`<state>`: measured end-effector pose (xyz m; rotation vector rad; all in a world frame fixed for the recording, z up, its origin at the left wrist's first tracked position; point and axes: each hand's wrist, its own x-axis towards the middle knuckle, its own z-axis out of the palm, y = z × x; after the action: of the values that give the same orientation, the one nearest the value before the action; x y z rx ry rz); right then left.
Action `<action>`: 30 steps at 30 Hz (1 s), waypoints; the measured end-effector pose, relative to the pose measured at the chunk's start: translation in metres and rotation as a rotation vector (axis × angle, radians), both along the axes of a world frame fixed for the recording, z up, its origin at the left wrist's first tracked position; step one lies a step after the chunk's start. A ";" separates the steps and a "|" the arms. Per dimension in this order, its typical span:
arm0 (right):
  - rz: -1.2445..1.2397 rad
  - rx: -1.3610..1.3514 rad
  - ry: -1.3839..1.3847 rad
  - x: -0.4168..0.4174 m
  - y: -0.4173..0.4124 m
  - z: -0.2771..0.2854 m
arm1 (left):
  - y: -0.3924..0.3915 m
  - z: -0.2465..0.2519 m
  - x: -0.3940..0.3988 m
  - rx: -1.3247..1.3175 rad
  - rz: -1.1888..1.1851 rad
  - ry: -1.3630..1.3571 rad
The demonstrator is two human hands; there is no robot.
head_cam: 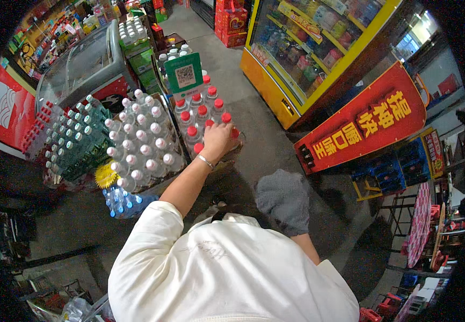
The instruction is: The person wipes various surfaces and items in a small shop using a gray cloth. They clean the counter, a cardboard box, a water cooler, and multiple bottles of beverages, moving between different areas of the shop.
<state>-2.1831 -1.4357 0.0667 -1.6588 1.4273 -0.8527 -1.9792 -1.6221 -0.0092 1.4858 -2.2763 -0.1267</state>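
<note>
My left hand reaches forward over a group of clear bottles with red caps. Its fingers curl down among the caps at the group's near right, with one red cap beside the fingertips. Whether they grip a bottle is hidden. A bracelet circles that wrist. On my right side, the forearm runs into a bunched grey cloth. The cloth covers my right hand, which carries it above the floor; the fingers are out of sight. A green sign with a printed code stands over the bottles.
Pale-capped bottles and green bottles stand to the left, near blue-capped bottles. Behind them is a chest freezer. A yellow-framed display cabinet and a red sign board line the right side.
</note>
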 end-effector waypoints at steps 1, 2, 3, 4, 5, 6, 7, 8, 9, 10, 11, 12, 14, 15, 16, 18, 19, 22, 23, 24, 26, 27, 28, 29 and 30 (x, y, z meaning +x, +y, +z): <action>0.044 -0.020 0.127 -0.003 -0.016 0.006 | -0.009 -0.004 -0.004 0.050 -0.017 -0.055; 0.117 -0.076 0.337 -0.005 -0.033 0.015 | -0.017 -0.008 -0.004 -0.014 -0.065 -0.083; 0.182 -0.164 0.542 -0.007 -0.045 0.028 | -0.025 -0.009 -0.006 0.024 -0.091 -0.079; 0.251 -0.274 0.736 -0.008 -0.060 0.040 | -0.029 -0.010 -0.005 0.067 -0.102 -0.077; 0.247 -0.335 0.677 -0.004 -0.075 0.050 | -0.032 -0.010 -0.003 0.110 -0.108 -0.074; 0.230 -0.393 0.616 0.005 -0.088 0.060 | -0.036 -0.008 -0.001 0.113 -0.125 -0.046; 0.209 -0.448 0.547 0.013 -0.100 0.066 | -0.037 0.000 0.001 0.154 -0.127 -0.030; 0.191 -0.503 0.478 0.019 -0.110 0.069 | -0.037 0.009 0.004 0.195 -0.124 -0.013; 0.144 -0.494 0.581 0.013 -0.108 0.061 | -0.040 0.028 0.000 0.224 -0.166 0.025; 0.152 -0.502 0.645 0.005 -0.115 0.042 | -0.041 0.037 0.004 0.207 -0.122 0.076; 0.158 -0.513 0.710 -0.002 -0.124 0.023 | -0.042 0.048 0.008 0.189 -0.074 0.126; 0.171 -0.438 0.723 0.010 -0.135 0.036 | -0.042 0.063 0.008 0.177 -0.047 0.180; 0.226 -0.306 0.745 0.038 -0.164 0.066 | -0.039 0.100 0.010 0.178 -0.050 0.258; 0.263 -0.307 0.591 0.039 -0.178 0.062 | -0.037 0.112 0.009 0.194 -0.064 0.324; 0.306 -0.304 0.437 0.040 -0.192 0.058 | -0.034 0.124 0.007 0.173 -0.031 0.293; 0.391 -0.379 -0.207 0.029 -0.219 0.005 | -0.026 0.141 0.000 0.125 0.023 0.230; 0.433 -0.412 -0.200 0.026 -0.228 -0.009 | -0.022 0.143 -0.002 0.113 0.049 0.200; 0.590 -0.319 -0.238 0.023 -0.241 -0.002 | -0.011 0.147 -0.007 0.024 0.112 0.206; 0.584 -0.122 -0.410 0.018 -0.241 -0.009 | -0.007 0.148 -0.012 0.040 0.146 0.221; 0.575 0.083 -0.572 0.011 -0.242 -0.022 | -0.001 0.152 -0.019 0.051 0.182 0.230; 0.567 0.485 -0.822 0.006 -0.244 -0.036 | 0.008 0.152 -0.025 0.029 0.268 0.233; 0.562 0.638 -0.879 0.005 -0.242 -0.038 | 0.015 0.158 -0.028 0.013 0.317 0.249; 0.583 0.727 -0.888 0.006 -0.238 -0.040 | 0.022 0.161 -0.032 0.023 0.354 0.266; 0.613 0.798 -0.887 0.006 -0.233 -0.041 | 0.029 0.164 -0.040 -0.027 0.424 0.231; 0.635 0.854 -0.863 0.002 -0.227 -0.040 | 0.034 0.158 -0.046 -0.035 0.432 0.247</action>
<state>-2.1813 -1.6631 0.0271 -0.7989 0.4610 -0.3850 -2.0252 -1.5880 0.1483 1.7939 -1.7177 -0.1328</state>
